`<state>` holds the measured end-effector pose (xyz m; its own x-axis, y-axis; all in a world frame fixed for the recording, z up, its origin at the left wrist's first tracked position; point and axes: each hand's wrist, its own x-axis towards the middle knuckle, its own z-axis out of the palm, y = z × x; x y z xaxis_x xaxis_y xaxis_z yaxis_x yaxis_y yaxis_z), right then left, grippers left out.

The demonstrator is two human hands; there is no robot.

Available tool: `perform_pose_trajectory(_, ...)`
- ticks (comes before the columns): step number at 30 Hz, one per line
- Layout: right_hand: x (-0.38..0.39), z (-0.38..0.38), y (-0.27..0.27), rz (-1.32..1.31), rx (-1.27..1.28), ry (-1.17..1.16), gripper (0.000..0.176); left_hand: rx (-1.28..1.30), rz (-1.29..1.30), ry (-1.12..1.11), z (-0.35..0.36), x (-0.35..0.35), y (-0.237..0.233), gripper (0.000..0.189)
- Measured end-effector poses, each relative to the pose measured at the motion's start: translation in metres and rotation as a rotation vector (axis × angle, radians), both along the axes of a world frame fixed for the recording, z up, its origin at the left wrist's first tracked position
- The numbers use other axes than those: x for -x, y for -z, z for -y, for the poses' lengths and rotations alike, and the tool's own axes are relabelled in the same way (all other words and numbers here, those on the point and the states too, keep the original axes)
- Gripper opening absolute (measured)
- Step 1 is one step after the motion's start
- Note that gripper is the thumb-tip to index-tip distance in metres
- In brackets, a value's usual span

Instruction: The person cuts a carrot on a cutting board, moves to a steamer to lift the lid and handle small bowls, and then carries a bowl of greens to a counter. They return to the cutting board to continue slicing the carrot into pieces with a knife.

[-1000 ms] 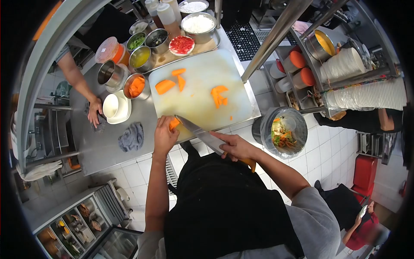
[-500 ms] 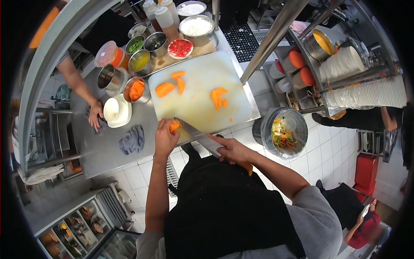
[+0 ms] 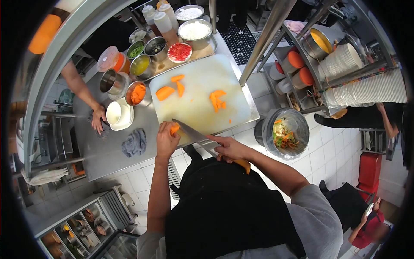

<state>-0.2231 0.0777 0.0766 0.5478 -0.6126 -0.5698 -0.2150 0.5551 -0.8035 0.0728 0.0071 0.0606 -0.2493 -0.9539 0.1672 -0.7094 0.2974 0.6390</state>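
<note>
My left hand point(image 3: 166, 140) pinches an orange carrot piece point(image 3: 174, 129) at the near left edge of the white cutting board point(image 3: 198, 116). A large knife point(image 3: 189, 133) with an orange handle is gripped in my right hand point(image 3: 230, 149). Its tip lies right by the carrot piece and my left fingertips, while the handle points back toward my apron. Farther up the board sit a thick carrot chunk point(image 3: 164, 93) with a few slices beside it, and a small heap of cut carrot point(image 3: 217, 100) lies to the right.
Left of the board stand a metal bowl of orange pieces point(image 3: 138, 94), stacked white bowls point(image 3: 118, 114) and a grey cloth point(image 3: 134, 143). Another person's hand point(image 3: 98, 119) rests on a dark cloth. A lined bin of scraps point(image 3: 284, 136) stands right of the table.
The knife and my right hand have shifted slightly, with more of the orange handle now showing. The other person's hand has moved a little with its cloth.
</note>
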Motion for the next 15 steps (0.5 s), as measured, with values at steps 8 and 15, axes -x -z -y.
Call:
perform_pose_trajectory(8,0.016,0.006,-0.024,-0.221,0.304,-0.057,0.07,-0.015,0.033,-0.013,-0.002,-0.004,0.004,0.038)
perform_pose_trajectory(15,0.016,0.004,-0.031,-0.179,0.183,-0.039,0.069,0.003,0.227,0.057,-0.012,0.002,0.0,0.077)
